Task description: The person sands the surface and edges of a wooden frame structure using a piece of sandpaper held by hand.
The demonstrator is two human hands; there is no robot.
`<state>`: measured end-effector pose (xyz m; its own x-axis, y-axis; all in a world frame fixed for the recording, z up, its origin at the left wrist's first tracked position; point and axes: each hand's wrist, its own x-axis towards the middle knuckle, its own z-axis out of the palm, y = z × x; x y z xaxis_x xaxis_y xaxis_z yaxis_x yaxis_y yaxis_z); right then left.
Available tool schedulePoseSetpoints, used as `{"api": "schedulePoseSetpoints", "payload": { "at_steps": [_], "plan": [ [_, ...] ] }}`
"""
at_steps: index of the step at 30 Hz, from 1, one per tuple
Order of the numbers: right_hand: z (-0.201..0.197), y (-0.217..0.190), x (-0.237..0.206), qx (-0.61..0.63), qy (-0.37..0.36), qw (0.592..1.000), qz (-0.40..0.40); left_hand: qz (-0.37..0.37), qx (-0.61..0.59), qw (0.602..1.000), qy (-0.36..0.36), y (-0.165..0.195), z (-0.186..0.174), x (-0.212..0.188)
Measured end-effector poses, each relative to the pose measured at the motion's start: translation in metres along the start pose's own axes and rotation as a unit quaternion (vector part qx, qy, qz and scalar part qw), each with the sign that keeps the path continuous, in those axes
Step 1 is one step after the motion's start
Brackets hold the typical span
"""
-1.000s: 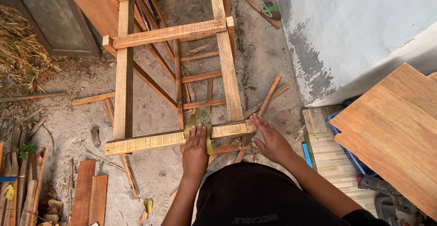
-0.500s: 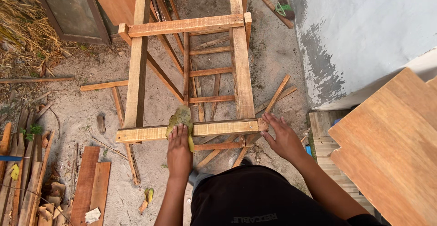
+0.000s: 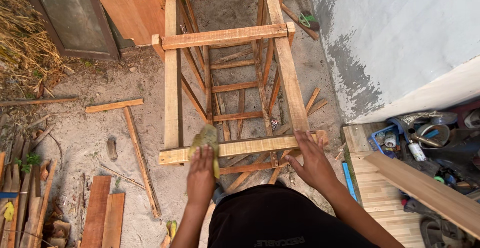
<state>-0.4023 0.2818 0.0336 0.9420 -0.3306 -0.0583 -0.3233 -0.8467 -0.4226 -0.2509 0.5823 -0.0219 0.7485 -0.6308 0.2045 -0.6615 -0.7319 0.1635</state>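
Nearest, the person's left hand (image 3: pixel 201 177) lies palm down with its fingers flat, pressing a yellowish pad (image 3: pixel 207 143) onto the near rail (image 3: pixel 240 147) of a bare wooden frame (image 3: pixel 172 78). The pad sits on top of that rail, toward its left end, half covered by the hand, with its far edge poking past the fingertips. The right hand (image 3: pixel 312 160) rests at the rail's right end, where the long side beam meets it; its fingers are spread and released, bracing the wood rather than gripping anything.

Down to the right, on a slatted board, stands a blue crate (image 3: pixel 382 139) holding small bottles and a tin. Just beyond it is a dark round pot (image 3: pixel 434 134); I cannot tell what is inside. A long plank (image 3: pixel 425 190) leans across in front of them.

On the sandy ground to the left lie flat boards (image 3: pixel 102 213) and loose sticks (image 3: pixel 140 158).

Farther off, the frame's cross rails step away toward a leaning wooden panel (image 3: pixel 127 8) and a dark door (image 3: pixel 70 18), with dry straw (image 3: pixel 22 38) at the far left. A grey stained wall (image 3: pixel 400 38) runs along the right.
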Motion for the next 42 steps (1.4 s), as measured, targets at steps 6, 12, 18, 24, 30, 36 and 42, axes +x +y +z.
{"api": "schedulePoseSetpoints", "payload": {
  "at_steps": [6, 12, 18, 24, 30, 36, 42],
  "plan": [
    [0.035, -0.064, 0.014, 0.001, 0.007, 0.998, -0.058, 0.144, -0.020, 0.989, -0.034, -0.016, 0.007, 0.000],
    [0.057, -0.116, 0.022, 0.000, -0.025, 1.000, -0.003, 0.112, -0.011, 0.992, -0.053, -0.091, -0.015, 0.009],
    [0.069, -0.148, 0.024, 0.018, -0.020, 0.999, 0.047, 0.201, -0.105, 0.970, -0.085, -0.115, -0.018, 0.005],
    [0.081, -0.150, 0.021, -0.031, -0.008, 0.999, 0.035, 0.161, -0.058, 0.981, -0.091, -0.145, -0.019, 0.007],
    [0.078, -0.145, 0.024, -0.051, -0.054, 0.997, 0.009, 0.163, -0.088, 0.979, -0.081, -0.142, -0.018, 0.003],
    [0.071, -0.144, 0.027, -0.082, -0.121, 0.989, -0.005, 0.133, -0.071, 0.988, -0.029, -0.149, -0.022, -0.002],
    [0.070, -0.145, 0.027, -0.112, -0.125, 0.986, -0.019, 0.051, -0.099, 0.988, -0.107, -0.162, -0.040, 0.018]
  ]
}}
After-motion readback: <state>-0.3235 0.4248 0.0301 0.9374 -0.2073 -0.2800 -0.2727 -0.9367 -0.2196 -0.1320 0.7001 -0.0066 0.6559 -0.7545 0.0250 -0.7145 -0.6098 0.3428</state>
